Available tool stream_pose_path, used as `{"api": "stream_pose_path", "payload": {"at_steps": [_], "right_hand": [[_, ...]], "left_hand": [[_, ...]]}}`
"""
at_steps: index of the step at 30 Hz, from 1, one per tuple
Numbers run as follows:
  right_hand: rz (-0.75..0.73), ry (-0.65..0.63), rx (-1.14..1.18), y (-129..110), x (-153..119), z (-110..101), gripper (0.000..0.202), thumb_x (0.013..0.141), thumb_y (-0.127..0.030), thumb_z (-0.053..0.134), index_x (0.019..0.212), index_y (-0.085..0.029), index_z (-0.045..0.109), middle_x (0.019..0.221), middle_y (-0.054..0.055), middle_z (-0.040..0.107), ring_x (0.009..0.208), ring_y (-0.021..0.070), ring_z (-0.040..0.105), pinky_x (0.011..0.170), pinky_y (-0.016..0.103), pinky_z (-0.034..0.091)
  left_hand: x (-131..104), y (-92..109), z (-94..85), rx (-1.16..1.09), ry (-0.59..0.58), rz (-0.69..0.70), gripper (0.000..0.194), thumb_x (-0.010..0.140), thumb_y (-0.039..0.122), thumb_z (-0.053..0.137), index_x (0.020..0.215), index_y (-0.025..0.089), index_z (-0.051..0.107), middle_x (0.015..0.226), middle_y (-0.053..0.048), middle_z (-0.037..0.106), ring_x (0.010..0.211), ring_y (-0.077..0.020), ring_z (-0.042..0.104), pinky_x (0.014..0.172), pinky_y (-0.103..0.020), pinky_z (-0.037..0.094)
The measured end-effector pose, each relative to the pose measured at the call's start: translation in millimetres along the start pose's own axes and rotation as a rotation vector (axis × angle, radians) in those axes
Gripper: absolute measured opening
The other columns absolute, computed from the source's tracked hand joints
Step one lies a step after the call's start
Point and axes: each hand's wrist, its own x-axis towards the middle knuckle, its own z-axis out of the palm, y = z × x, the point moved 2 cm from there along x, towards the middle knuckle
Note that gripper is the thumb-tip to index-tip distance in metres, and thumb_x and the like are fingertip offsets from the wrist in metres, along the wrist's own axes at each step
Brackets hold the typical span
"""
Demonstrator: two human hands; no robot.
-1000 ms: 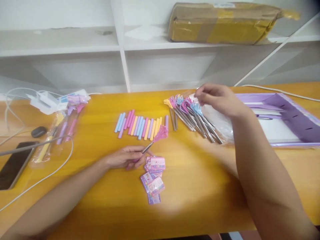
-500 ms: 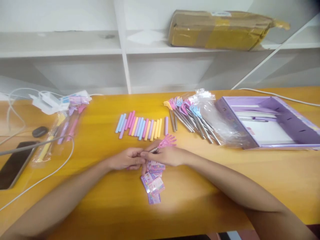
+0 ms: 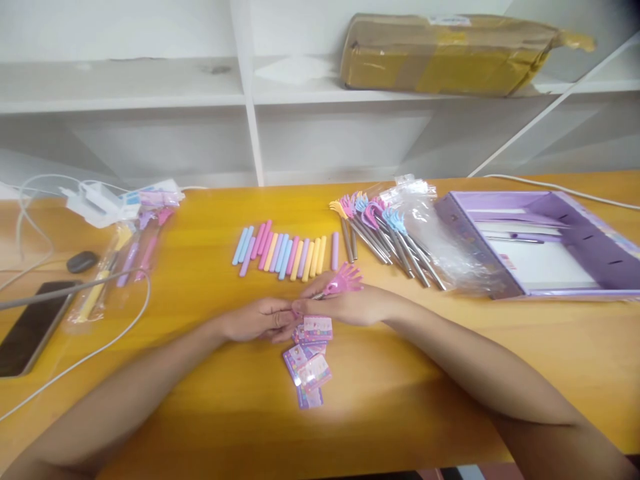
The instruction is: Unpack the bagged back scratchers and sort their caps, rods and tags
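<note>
A pink hand-shaped back scratcher (image 3: pixel 344 280) with a metal rod is in my right hand (image 3: pixel 353 307), its head pointing up and right. My right fingers are closed around the rod. My left hand (image 3: pixel 263 319) meets them at the rod's lower end, fingers pinched together; a small pink bit shows there, mostly hidden. Just below lie several overlapping purple-pink printed cards (image 3: pixel 311 373). Beyond my hands is a row of pastel handle tubes (image 3: pixel 281 255) in blue, pink, purple and yellow. To their right, more back scratchers (image 3: pixel 383 230) with metal rods are piled.
Clear plastic bags (image 3: pixel 425 227) lie beside the pile, left of an open purple box (image 3: pixel 510 280) holding a few items. At the left are bagged back scratchers (image 3: pixel 133 257), a phone (image 3: pixel 35 327), a black mouse-like object (image 3: pixel 82 262) and white cables. A taped carton (image 3: pixel 450 57) sits on the shelf.
Both hands have shifted slightly right. The back scratcher's head has moved up and right with my right hand, and more of the top card shows.
</note>
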Motion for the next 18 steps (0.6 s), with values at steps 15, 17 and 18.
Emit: {"api": "stream_pose_path", "payload": {"at_steps": [15, 17, 18], "right_hand": [[-0.077, 0.016, -0.126, -52, -39, 6, 0.053, 0.108, -0.043, 0.059, 0.068, -0.020, 0.032, 0.065, -0.007, 0.027, 0.058, 0.0074, 0.026, 0.054, 0.025, 0.021], [-0.063, 0.053, -0.173, -63, -48, -1, 0.054, 0.106, -0.045, 0.060, 0.067, -0.020, 0.032, 0.065, -0.006, 0.026, 0.058, 0.0080, 0.026, 0.054, 0.026, 0.021], [-0.057, 0.055, -0.198, -67, -54, -5, 0.056, 0.105, -0.047, 0.062, 0.066, -0.020, 0.032, 0.064, -0.006, 0.025, 0.057, 0.0085, 0.026, 0.054, 0.027, 0.020]], "left_hand": [[-14, 25, 11.0, -0.397, -0.284, -0.131, 0.049, 0.104, 0.063, 0.061, 0.078, 0.023, 0.046, 0.053, 0.007, 0.035, 0.042, -0.0100, 0.025, 0.043, -0.026, 0.020], [-19, 25, 7.8, -0.466, -0.345, -0.201, 0.048, 0.103, 0.063, 0.061, 0.079, 0.024, 0.047, 0.051, 0.008, 0.031, 0.041, -0.0098, 0.019, 0.040, -0.026, 0.015], [-22, 24, 5.9, -0.487, -0.370, -0.229, 0.048, 0.102, 0.064, 0.061, 0.080, 0.024, 0.048, 0.051, 0.009, 0.028, 0.041, -0.0097, 0.016, 0.040, -0.026, 0.014]]}}
